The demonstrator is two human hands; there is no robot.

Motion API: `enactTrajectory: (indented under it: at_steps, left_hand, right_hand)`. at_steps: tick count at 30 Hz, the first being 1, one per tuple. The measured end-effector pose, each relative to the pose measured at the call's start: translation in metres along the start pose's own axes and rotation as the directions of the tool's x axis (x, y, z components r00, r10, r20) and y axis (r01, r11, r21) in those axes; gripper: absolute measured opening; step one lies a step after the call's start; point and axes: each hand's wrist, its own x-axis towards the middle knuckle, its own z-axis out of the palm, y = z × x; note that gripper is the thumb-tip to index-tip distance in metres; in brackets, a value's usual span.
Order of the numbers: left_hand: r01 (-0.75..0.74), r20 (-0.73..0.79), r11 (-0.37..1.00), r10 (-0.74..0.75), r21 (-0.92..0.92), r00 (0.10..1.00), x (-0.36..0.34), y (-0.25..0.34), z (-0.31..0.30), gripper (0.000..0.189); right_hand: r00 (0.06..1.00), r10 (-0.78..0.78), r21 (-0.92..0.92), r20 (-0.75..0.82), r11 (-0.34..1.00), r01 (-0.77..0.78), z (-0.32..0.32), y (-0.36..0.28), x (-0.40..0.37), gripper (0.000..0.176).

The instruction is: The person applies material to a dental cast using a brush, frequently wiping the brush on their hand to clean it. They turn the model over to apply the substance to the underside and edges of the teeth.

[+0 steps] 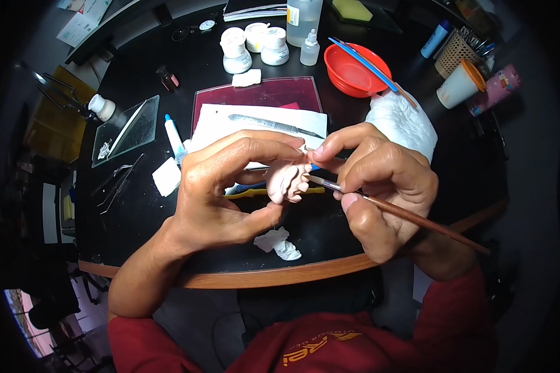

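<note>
My left hand (221, 186) is closed around a pinkish dental model (286, 180) with a row of teeth along its right side. Its thumb presses from below and its fingers curl over the top. In my right hand (386, 186) is a fine brush (410, 216) with a brown wooden handle, its pale tip at the model's teeth. The right index fingertip is close to the model's upper edge. Behind the hands, a scalpel (264, 123) lies on a white paper sheet (214, 127). Part of the model is hidden by my left fingers.
Several white jars (236, 61) and a dropper bottle (310, 50) stand at the back. A red bowl (339, 78) carries brushes across its rim. On the left are a glass slab (140, 133) and tweezers (123, 183). Crumpled tissue (280, 242) lies near the wooden edge.
</note>
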Motion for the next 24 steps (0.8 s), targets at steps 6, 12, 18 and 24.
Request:
enactTrajectory:
  at_steps: [6,12,18,24]
  left_hand:
    - [0.017,-0.014,1.000,-0.017,-0.013,1.000,-0.0006,0.0003,0.0013,0.049]
    - [0.010,-0.009,1.000,-0.010,0.013,1.000,-0.0004,0.0007,0.0004,0.049]
    - [0.013,-0.023,1.000,-0.013,0.013,1.000,-0.0009,0.0009,0.0019,0.048]
    - [-0.001,-0.018,1.000,0.002,0.027,1.000,0.0002,0.0014,0.0010,0.047]
  right_hand:
    - [1.000,-0.006,-0.019,0.004,1.000,0.006,-0.0010,-0.0025,0.0007,0.009]
    - [1.000,-0.014,-0.025,-0.004,1.000,0.013,0.0000,-0.0016,0.0009,0.010]
    - [1.000,-0.030,-0.031,-0.004,0.999,0.030,-0.0007,-0.0014,0.0017,0.010]
    - [1.000,-0.029,-0.026,-0.009,0.999,0.029,0.0000,-0.0006,0.0007,0.009]
